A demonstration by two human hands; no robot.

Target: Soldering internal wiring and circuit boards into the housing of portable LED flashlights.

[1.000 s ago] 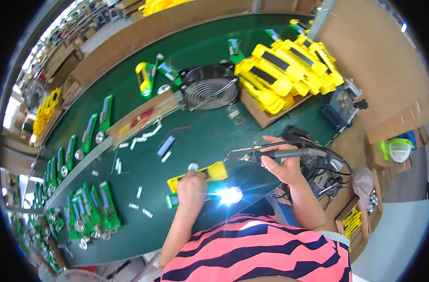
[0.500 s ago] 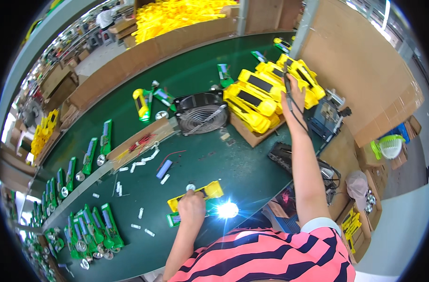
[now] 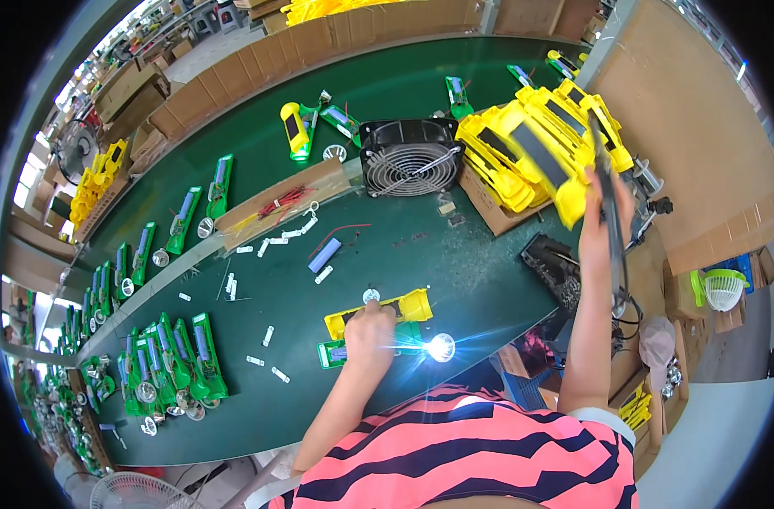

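Observation:
My left hand (image 3: 371,338) is closed at the near edge of the bench, pinching a yellow plastic casing (image 3: 416,303) that lies along a green flashlight body (image 3: 330,355). The lamp (image 3: 440,347) beside it shines brightly. A small round reflector (image 3: 371,296) sits just beyond my fingers. At the right, my right hand (image 3: 606,208) grips a dark, pen-like tool with a cable, probably a soldering iron (image 3: 609,178). The same hand seems to hold a motion-blurred yellow casing (image 3: 544,161) with a black panel, above a cardboard box (image 3: 493,204) full of similar casings.
A black fan (image 3: 410,159) stands mid-bench. Left of it lies a cardboard tray (image 3: 276,204) of red wires. White connectors (image 3: 268,336) and a blue battery cell (image 3: 325,254) are scattered nearby. Several green flashlight bodies (image 3: 179,360) lie left; a black stand (image 3: 555,270) is at the right edge.
My right hand has drawn back toward me from the casing pile, a yellow casing now lifted with it. My left hand stays on its casing. The whole view has shifted.

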